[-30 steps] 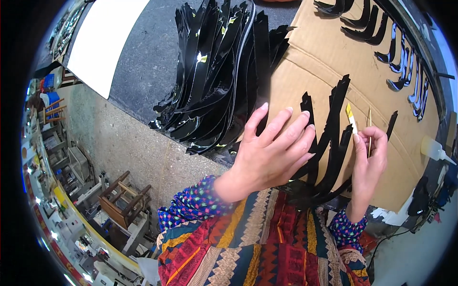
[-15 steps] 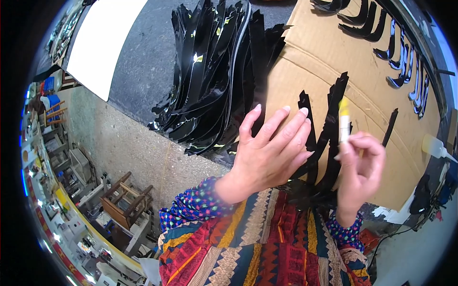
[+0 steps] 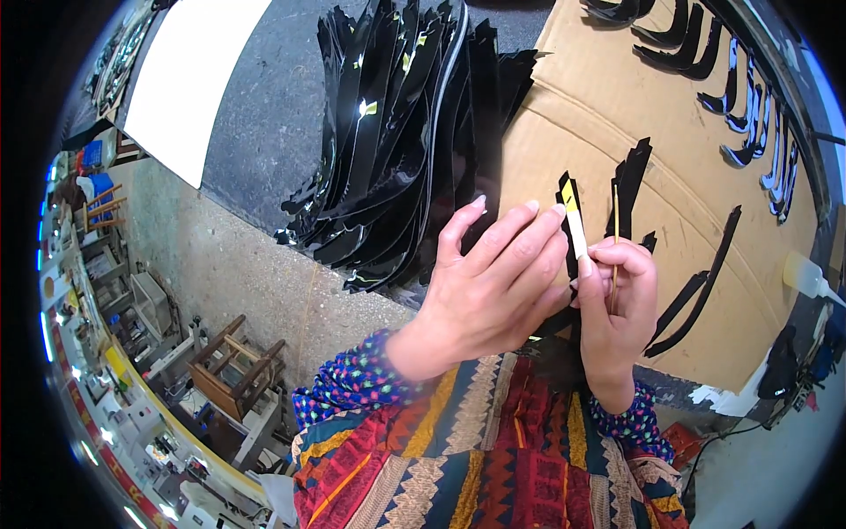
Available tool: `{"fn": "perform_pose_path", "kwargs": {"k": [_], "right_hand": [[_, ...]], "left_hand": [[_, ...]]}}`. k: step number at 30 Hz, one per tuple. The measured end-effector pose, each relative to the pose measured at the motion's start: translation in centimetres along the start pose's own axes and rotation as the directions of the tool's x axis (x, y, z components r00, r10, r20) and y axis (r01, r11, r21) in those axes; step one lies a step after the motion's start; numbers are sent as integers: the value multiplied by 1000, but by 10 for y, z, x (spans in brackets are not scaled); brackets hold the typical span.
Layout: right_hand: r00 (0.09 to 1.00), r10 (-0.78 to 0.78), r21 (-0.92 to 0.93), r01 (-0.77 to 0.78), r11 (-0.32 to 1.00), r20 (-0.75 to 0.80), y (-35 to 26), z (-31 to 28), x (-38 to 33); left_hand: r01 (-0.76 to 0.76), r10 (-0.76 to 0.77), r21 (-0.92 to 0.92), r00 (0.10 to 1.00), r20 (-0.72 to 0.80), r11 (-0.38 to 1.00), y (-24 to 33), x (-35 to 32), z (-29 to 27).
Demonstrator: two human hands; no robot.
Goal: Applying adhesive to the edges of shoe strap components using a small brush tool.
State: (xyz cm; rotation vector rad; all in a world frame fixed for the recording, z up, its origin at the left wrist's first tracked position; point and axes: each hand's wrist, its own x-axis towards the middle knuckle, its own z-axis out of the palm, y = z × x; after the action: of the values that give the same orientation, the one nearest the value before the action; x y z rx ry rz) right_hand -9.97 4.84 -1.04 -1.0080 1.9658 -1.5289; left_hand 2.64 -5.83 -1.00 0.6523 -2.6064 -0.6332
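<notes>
My left hand [image 3: 498, 278] is open, fingers stretched out, its fingertips at the edge of a black glossy strip [image 3: 565, 182]. A narrow yellow-and-white strip [image 3: 575, 225] lies along that black strip, its lower end under my right thumb. My right hand [image 3: 617, 326] is closed, pinching a thin, yellow-edged piece [image 3: 616, 207] that stands up between thumb and fingers; whether it is a stick or another strip seen edge-on, I cannot tell. More black strips [image 3: 631, 176] lie just beyond the right hand. The lower ends of the nearest strips are hidden by my hands.
A large pile of black strips [image 3: 397, 150] lies left of my hands on the dark table. Cardboard [image 3: 687, 194] lies under the work, with curved black pieces [image 3: 679, 57] along its far right. A squeeze bottle [image 3: 802, 271] stands at the right edge. A wooden stool [image 3: 233, 370] stands on the floor.
My right hand has moved left towards my left hand, and the yellow-and-white strip now lies on the black strip. A curved black strip shows at right where the right hand was.
</notes>
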Motion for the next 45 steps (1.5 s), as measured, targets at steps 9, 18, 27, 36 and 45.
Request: {"fn": "perform_pose_path", "kwargs": {"k": [9, 18, 27, 36, 45], "right_hand": [[1000, 20, 4, -20, 1000, -4, 2, 3, -1], [996, -88, -101, 89, 991, 12, 4, 3, 1], [995, -99, -137, 98, 986, 1, 2, 3, 2], [992, -125, -183, 121, 976, -10, 4, 4, 2], [996, -88, -150, 83, 985, -26, 0, 6, 3]], "left_hand": [[-8, 7, 62, 1000, 17, 998, 0, 3, 2], [0, 2, 109, 1000, -10, 994, 1, 4, 5], [22, -17, 112, 999, -48, 993, 4, 6, 8], [44, -32, 132, 996, -88, 990, 7, 7, 11], [51, -36, 153, 995, -96, 987, 6, 6, 11]]}}
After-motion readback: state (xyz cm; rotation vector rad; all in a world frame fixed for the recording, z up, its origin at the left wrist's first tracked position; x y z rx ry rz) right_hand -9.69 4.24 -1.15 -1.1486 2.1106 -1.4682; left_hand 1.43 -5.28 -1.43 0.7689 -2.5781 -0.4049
